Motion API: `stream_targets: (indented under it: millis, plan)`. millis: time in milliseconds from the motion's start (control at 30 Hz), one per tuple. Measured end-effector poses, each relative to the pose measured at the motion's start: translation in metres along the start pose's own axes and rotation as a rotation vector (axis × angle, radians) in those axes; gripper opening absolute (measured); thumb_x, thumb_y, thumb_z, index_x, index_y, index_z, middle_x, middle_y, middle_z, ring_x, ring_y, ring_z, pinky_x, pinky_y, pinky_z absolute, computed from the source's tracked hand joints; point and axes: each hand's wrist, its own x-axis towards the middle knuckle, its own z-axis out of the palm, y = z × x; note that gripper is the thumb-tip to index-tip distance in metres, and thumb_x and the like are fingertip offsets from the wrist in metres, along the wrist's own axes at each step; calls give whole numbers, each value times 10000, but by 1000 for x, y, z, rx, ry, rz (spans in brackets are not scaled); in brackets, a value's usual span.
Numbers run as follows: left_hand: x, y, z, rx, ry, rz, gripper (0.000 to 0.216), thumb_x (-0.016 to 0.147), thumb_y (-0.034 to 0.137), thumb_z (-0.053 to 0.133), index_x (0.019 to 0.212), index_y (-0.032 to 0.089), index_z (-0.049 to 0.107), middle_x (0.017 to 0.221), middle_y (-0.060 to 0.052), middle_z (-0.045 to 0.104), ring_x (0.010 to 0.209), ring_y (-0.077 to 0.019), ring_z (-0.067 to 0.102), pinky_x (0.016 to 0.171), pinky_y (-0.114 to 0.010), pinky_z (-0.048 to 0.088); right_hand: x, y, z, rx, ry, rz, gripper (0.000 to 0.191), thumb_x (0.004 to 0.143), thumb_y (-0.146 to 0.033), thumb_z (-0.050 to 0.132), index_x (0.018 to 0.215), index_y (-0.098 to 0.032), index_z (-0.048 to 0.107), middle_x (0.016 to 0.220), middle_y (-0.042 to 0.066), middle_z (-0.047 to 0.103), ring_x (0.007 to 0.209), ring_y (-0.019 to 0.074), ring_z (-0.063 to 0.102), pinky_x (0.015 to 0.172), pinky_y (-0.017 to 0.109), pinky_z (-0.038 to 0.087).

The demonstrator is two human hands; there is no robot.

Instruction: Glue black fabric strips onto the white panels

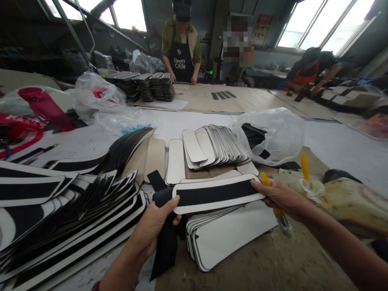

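Observation:
Between my two hands is a long white panel [218, 193] with rounded corners and a black strip along its middle. My left hand [150, 226] pinches its left end, thumb on top. A black fabric strip [165, 248] hangs beside that hand; whether the fingers also grip it, I cannot tell. My right hand [280, 196] grips the panel's right end and also holds a yellow-handled tool [266, 180], its lower end pointing down. Just below the held panel lies a fanned stack of plain white panels [233, 236]. Panels with black strips [100, 234] are piled at the left.
Behind the held panel stands a fanned row of white panels [227, 145]. A clear plastic bag [281, 135] holds black pieces. Another yellow handle [305, 167] sticks up at right. Across the table, one person [182, 52] stands near dark stacks [154, 87]; another [312, 72] bends over work.

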Motion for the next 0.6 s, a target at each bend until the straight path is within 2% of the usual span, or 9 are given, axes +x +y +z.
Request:
stream_targets:
  millis: [133, 267, 400, 600]
  plan:
    - [28, 0, 6, 13, 40, 20, 283, 661, 350, 740, 721, 130, 572, 537, 16, 544, 451, -71, 452, 429, -168, 372, 24, -8, -4, -30, -29, -9, 444, 711, -567, 625, 607, -201, 395, 429, -83, 373, 369, 42, 267, 363, 184, 190]
    - [40, -5, 8, 18, 81, -3, 313, 608, 343, 773, 711, 128, 570, 530, 20, 548, 442, -70, 453, 422, -168, 381, 36, -11, -8, -55, -29, 15, 450, 713, -566, 626, 576, -190, 420, 398, -72, 394, 343, 41, 290, 334, 175, 206]
    - [43, -8, 11, 66, 150, -23, 351, 574, 371, 790, 719, 126, 585, 519, 9, 565, 446, -91, 480, 440, -191, 410, 39, -16, -18, -103, 83, 18, 438, 762, -536, 592, 558, -164, 485, 425, -43, 451, 344, 38, 326, 324, 163, 247]
    - [45, -10, 8, 270, 195, 19, 330, 578, 406, 782, 631, 137, 598, 480, -8, 577, 442, -118, 489, 459, -220, 404, 23, -20, -47, -146, 315, -84, 444, 807, -591, 498, 691, -168, 566, 554, -4, 543, 440, 81, 467, 404, 196, 377]
